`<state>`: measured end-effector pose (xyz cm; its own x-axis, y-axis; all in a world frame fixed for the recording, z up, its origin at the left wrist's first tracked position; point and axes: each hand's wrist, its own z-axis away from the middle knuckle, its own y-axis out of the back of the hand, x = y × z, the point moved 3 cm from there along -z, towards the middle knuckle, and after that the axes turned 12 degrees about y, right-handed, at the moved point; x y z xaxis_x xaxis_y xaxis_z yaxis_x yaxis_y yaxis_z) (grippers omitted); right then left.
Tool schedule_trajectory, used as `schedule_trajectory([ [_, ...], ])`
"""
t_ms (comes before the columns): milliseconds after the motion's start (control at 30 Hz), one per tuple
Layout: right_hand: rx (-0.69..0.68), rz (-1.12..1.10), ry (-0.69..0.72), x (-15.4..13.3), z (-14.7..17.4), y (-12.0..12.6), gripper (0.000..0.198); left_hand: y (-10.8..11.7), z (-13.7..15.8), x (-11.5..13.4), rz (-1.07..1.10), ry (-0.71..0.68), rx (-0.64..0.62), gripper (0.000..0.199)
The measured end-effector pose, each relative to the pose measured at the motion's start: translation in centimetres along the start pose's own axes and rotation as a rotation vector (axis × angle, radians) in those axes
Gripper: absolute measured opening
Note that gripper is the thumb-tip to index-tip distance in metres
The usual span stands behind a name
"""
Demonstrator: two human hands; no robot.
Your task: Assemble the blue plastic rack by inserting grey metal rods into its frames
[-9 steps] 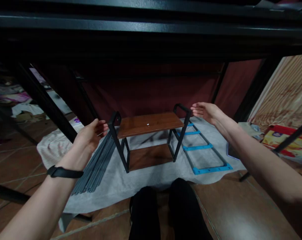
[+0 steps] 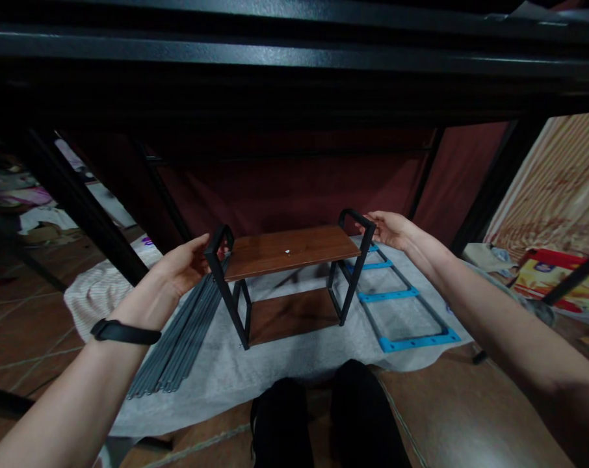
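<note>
A small two-tier shelf (image 2: 294, 251) with brown wooden boards and black metal side frames stands upright on a grey-white cloth. My left hand (image 2: 190, 263), with a black band on its wrist, is at the top of the left side frame, and its fingertips show through the frame's loop. At the right side frame, my right hand (image 2: 385, 229) has its fingers passing behind the bar and into the loop. Both hands appear closed round the frames, though the bars partly hide the fingers. A small white spot marks the upper board.
Grey metal rods (image 2: 177, 344) lie bundled left of the shelf. To its right is a ladder-like frame with blue crosspieces (image 2: 421, 339). The cloth (image 2: 275, 361) lies beneath them. A dark beam (image 2: 294, 52) crosses overhead. A red and yellow box (image 2: 562, 279) is far right.
Both hands have moved inward from beside the shelf onto its two side frames, their fingers now reaching round the bars. The view has shifted slightly; the shelf still stands on the cloth.
</note>
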<state>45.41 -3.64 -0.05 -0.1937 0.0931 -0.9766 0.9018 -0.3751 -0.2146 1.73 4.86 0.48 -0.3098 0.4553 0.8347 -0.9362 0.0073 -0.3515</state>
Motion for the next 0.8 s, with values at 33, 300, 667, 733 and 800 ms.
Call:
schedule_trajectory([
  [33, -0.013, -0.002, -0.010, 0.2, 0.0, -0.2, 0.024, -0.2, -0.2, 0.1, -0.034, -0.013, -0.049, 0.021],
  [300, -0.042, -0.125, -0.028, 0.4, 0.1, -1.7, 0.024, -0.4, -0.7, 0.7, -0.004, -0.022, -0.149, 0.027],
  [667, -0.087, -0.181, -0.138, 0.0, -0.1, -3.2, 0.032, 0.5, -2.5, 1.4, 0.062, 0.070, -0.171, 0.021],
  [733, -0.081, -0.191, -0.140, -0.1, -0.2, -3.3, 0.033, 0.3, -2.5, 1.5, 0.073, 0.085, -0.168, 0.022],
  [800, -0.075, -0.187, -0.131, -0.3, -0.2, -3.3, 0.034, -0.1, -2.3, 1.5, 0.092, 0.101, -0.158, 0.025],
])
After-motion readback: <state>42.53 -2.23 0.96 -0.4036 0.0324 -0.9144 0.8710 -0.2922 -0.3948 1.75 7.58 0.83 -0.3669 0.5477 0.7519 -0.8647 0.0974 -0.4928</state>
